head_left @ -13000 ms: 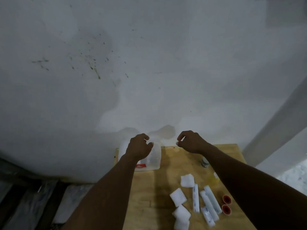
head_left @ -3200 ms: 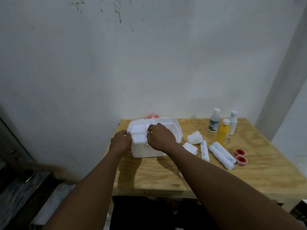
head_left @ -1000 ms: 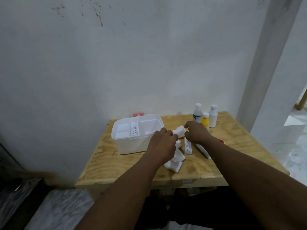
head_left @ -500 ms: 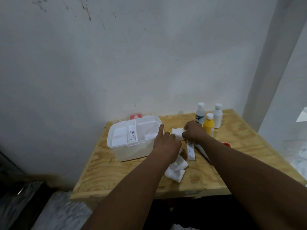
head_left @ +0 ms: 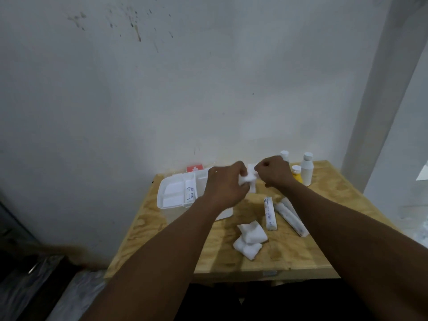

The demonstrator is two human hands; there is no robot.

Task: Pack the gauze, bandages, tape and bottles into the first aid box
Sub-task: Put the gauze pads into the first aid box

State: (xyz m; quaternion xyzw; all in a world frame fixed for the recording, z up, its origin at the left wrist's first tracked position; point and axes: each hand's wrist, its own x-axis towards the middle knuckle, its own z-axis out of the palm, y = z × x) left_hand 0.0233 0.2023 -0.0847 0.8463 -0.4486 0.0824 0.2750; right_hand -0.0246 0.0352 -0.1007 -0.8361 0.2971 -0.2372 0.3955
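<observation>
Head view: an open white first aid box (head_left: pixel 176 193) on the wooden surface (head_left: pixel 289 251) holds one bandage roll (head_left: pixel 189 193) in its tray. Left hand (head_left: pixel 225 185) and right hand (head_left: pixel 273 171) both pinch a gauze pad (head_left: pixel 247 178) just beside the box.

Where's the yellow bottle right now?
Head view: the yellow bottle stands at the table's far right, just behind the right hand and beside the taller white bottle.
</observation>
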